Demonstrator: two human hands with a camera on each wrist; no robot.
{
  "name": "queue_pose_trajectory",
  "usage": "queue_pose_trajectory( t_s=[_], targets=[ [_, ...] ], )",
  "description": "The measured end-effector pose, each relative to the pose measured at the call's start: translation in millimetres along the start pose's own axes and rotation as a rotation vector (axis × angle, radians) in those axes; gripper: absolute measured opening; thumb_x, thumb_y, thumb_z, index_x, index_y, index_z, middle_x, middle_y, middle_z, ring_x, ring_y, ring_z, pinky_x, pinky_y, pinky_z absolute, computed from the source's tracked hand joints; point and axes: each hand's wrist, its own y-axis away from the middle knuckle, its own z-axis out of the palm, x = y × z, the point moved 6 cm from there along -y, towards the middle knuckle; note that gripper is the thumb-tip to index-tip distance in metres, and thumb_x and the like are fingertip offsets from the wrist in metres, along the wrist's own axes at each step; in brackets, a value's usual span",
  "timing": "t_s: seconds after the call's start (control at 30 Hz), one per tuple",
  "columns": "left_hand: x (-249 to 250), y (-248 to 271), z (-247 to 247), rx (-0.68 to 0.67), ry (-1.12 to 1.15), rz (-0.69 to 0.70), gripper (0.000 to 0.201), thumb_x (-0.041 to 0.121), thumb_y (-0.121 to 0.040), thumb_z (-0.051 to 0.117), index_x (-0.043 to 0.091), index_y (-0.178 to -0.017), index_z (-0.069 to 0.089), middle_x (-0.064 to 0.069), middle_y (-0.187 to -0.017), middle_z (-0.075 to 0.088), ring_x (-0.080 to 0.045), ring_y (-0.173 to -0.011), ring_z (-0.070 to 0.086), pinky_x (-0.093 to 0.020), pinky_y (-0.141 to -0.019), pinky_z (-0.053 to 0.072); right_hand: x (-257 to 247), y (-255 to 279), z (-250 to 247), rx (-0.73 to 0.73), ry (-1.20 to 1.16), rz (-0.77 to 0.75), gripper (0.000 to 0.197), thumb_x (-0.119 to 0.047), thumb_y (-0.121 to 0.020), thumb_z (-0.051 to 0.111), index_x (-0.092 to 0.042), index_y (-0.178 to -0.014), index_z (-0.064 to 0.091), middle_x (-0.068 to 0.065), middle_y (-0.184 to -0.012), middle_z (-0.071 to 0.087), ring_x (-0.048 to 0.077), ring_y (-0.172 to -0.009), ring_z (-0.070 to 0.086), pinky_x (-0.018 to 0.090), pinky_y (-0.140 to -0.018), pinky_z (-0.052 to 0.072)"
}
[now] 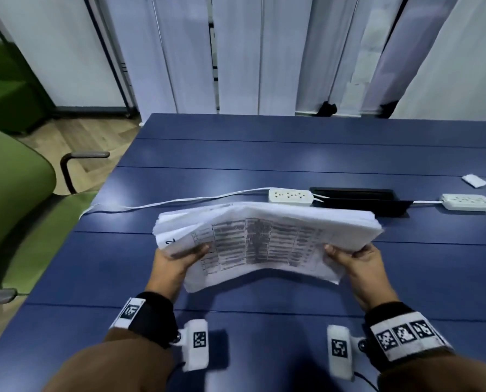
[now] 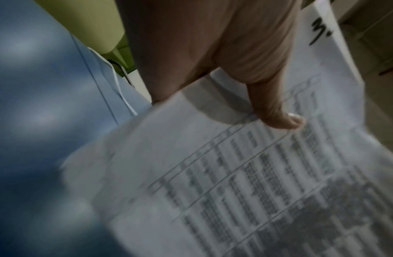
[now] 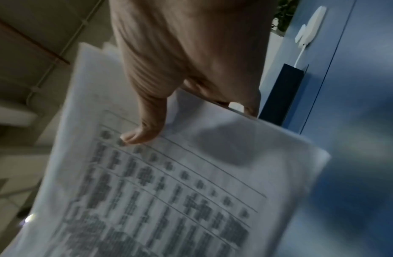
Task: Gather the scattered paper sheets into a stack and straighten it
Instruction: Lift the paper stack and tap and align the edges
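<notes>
A thick stack of white printed sheets (image 1: 267, 239) is held above the blue table (image 1: 264, 154), tilted toward me with a printed grid on its face. My left hand (image 1: 176, 260) grips its left end, the thumb lying on the top sheet (image 2: 213, 173) and the fingers hidden underneath. My right hand (image 1: 355, 260) grips the right end the same way, thumb on the page (image 3: 169, 182). The sheets' left edges are fanned and uneven; the stack bows up in the middle.
Two white power strips (image 1: 291, 197) (image 1: 466, 205) with cords lie beyond the stack, beside a black cable slot (image 1: 357, 199). A small white scrap (image 1: 474, 181) lies at the far right. A green chair (image 1: 12, 199) stands at the table's left edge.
</notes>
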Motion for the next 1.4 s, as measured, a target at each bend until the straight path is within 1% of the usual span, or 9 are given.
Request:
queue_pose_trajectory(
  t_s=[0.13, 0.23, 0.43, 0.57, 0.7, 0.9, 1.13, 1.27, 1.4],
  targets=[
    [-14.8, 8.6, 7.9, -0.021, -0.017, -0.078, 0.046, 0.007, -0.056, 0.086, 0.006, -0.099, 0.073, -0.019, -0.107, 0.072, -0.018, -0.089, 0.071, -0.025, -0.074, 0.056, 9.9, 4.4, 4.7, -0.057, 0.128, -0.009, 0.037, 0.006, -0.056, 0.078, -0.006, -0.088, 0.065, -0.003, -0.076, 0.074, 0.006, -0.069, 0.068, 0.018, -0.063, 0.054],
    [-14.2, 3.9, 5.1, 0.041, 0.003, -0.034, 0.058, 0.037, -0.034, 0.097, 0.014, -0.084, 0.08, -0.007, -0.092, 0.076, -0.013, -0.081, 0.072, -0.022, -0.071, 0.056, 1.6, 5.0, 7.3, -0.053, 0.144, -0.074, 0.026, 0.009, -0.06, 0.073, -0.006, -0.079, 0.063, -0.006, -0.066, 0.071, 0.003, -0.062, 0.065, 0.015, -0.06, 0.052],
    [-2.6, -3.5, -2.2, -0.04, -0.049, 0.036, 0.067, 0.022, -0.035, 0.096, 0.01, -0.096, 0.071, 0.0, -0.089, 0.077, -0.009, -0.081, 0.071, -0.019, -0.071, 0.055, -2.6, -2.7, -16.5, -0.098, 0.189, -0.036, 0.057, -0.011, -0.047, 0.084, -0.011, -0.101, 0.066, -0.006, -0.085, 0.075, 0.004, -0.077, 0.067, 0.017, -0.066, 0.055],
    [-12.5, 1.2, 0.4, 0.017, -0.039, 0.034, 0.083, 0.037, -0.033, 0.097, -0.002, -0.1, 0.067, -0.008, -0.094, 0.076, -0.012, -0.08, 0.071, -0.021, -0.07, 0.055, 16.2, 6.4, -7.7, -0.11, 0.135, 0.029, 0.058, -0.009, -0.043, 0.088, -0.002, -0.096, 0.065, 0.002, -0.082, 0.076, 0.014, -0.076, 0.069, 0.021, -0.062, 0.056],
    [1.1, -5.7, -3.3, 0.112, -0.01, 0.094, 0.09, 0.052, -0.026, 0.095, 0.0, -0.093, 0.064, 0.005, -0.079, 0.074, -0.007, -0.074, 0.067, -0.019, -0.071, 0.054, -2.8, 5.2, 1.0, -0.055, 0.124, -0.11, 0.075, -0.045, -0.029, 0.094, -0.006, -0.088, 0.068, -0.001, -0.08, 0.075, 0.007, -0.074, 0.069, 0.019, -0.066, 0.055],
    [11.4, -11.3, 0.8, 0.056, -0.08, 0.112, 0.058, 0.016, -0.051, 0.091, 0.014, -0.1, 0.06, 0.0, -0.093, 0.069, -0.011, -0.085, 0.064, -0.015, -0.075, 0.052, -21.3, -1.2, 1.9, -0.059, 0.279, -0.242, 0.071, -0.034, -0.047, 0.091, -0.018, -0.11, 0.062, -0.005, -0.103, 0.072, 0.003, -0.092, 0.066, 0.014, -0.08, 0.051],
    [-1.9, -5.2, 8.2, 0.052, -0.148, 0.081, 0.087, 0.006, -0.052, 0.094, 0.018, -0.126, 0.05, 0.001, -0.104, 0.063, -0.004, -0.089, 0.064, -0.016, -0.08, 0.052, -19.6, 22.6, 10.0, 0.008, 0.818, -0.554, 0.054, -0.009, -0.063, 0.086, -0.027, -0.111, 0.067, -0.001, -0.116, 0.051, 0.0, -0.111, 0.051, 0.01, -0.097, 0.038],
    [-1.9, -9.5, 8.3, 0.096, -0.221, 0.126, 0.062, -0.008, -0.06, 0.085, 0.016, -0.111, 0.058, 0.005, -0.092, 0.064, -0.002, -0.079, 0.063, -0.015, -0.075, 0.053, -22.9, 18.3, 5.7, -0.02, 0.868, -0.533, 0.044, -0.003, -0.075, 0.077, -0.028, -0.11, 0.067, -0.004, -0.103, 0.054, -0.007, -0.098, 0.052, 0.001, -0.08, 0.037],
    [1.9, -13.1, 8.6, 0.141, -0.179, 0.173, 0.02, 0.008, -0.074, 0.076, 0.007, -0.084, 0.059, 0.003, -0.073, 0.064, -0.002, -0.065, 0.058, -0.015, -0.067, 0.049, -26.0, 10.2, -0.2, -0.069, 0.78, -0.492, 0.035, 0.007, -0.083, 0.066, -0.019, -0.105, 0.071, -0.007, -0.093, 0.059, -0.002, -0.091, 0.057, 0.004, -0.075, 0.04]
  ],
)
